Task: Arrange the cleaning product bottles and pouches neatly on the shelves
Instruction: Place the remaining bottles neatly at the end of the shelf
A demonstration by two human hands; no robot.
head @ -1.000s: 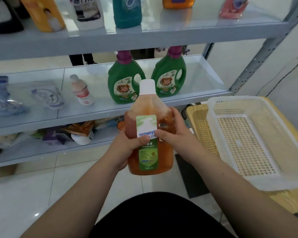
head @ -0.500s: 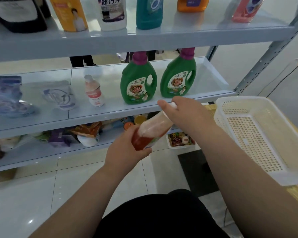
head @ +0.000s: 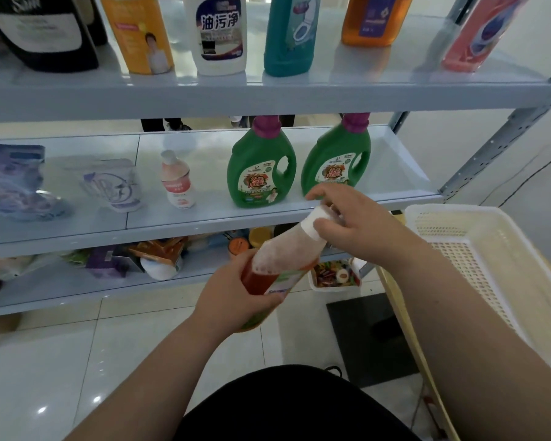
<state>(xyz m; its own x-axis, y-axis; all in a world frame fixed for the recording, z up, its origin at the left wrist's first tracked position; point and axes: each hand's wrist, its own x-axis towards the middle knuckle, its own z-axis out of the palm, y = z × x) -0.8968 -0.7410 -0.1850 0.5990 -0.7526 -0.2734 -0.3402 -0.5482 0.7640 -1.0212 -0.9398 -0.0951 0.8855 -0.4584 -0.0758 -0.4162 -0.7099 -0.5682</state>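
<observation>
An orange-brown liquid bottle with a white cap and a green label lies tilted, cap pointing up and right toward the middle shelf. My left hand grips its lower body from the left. My right hand holds the white cap end between thumb and fingers. Two green jugs with purple caps stand on the middle shelf just beyond the bottle. A small pink bottle and two pouches sit further left on that shelf.
The top shelf carries several bottles in a row. A white plastic basket rests on a wooden table at the right. The lowest shelf holds mixed packets and a small tub of sweets. Tiled floor lies below.
The bottle went from upright between both hands to tilted toward the shelf. My right hand moved from its side up to the cap; the view shifted slightly upward.
</observation>
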